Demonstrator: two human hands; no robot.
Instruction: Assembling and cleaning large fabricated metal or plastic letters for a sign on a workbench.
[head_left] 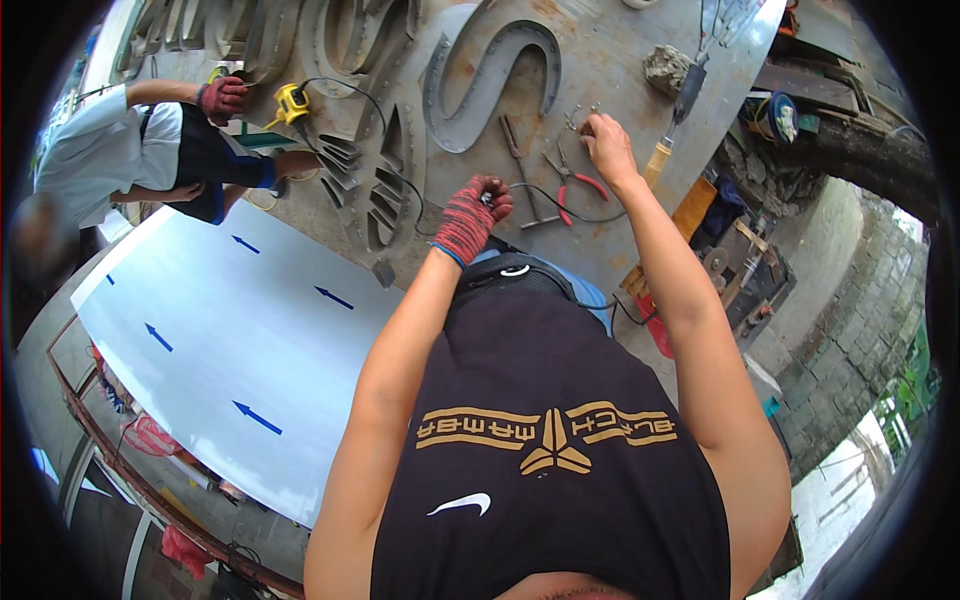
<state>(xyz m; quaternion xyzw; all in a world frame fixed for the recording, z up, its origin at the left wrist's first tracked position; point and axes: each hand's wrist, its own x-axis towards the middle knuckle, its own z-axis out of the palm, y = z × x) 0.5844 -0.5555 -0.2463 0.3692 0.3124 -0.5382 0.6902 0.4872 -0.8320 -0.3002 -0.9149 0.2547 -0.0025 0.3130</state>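
Observation:
My left hand (475, 217), in a red-and-black knit glove, is curled closed in front of my waist. A small shiny metal bit shows between its fingers, too small to name. Bare and reaching farther out, my right hand (608, 146) has its fingertips pinched together at the metal table, beside a few small metal pieces (578, 117). Whatever lies in that pinch is hidden. Red-handled pliers (566, 190) lie between my hands, next to a long thin metal tool (522, 170). Beyond them stands an S-shaped metal channel letter (450, 95).
A soldering iron (660, 160) with a wooden handle lies to the right, near a grey lump (667, 68). At left, a co-worker's gloved hand (223, 98) is by a yellow power tool (291, 104) with a black cord. A white sheet (240, 330) with blue arrows lies lower left.

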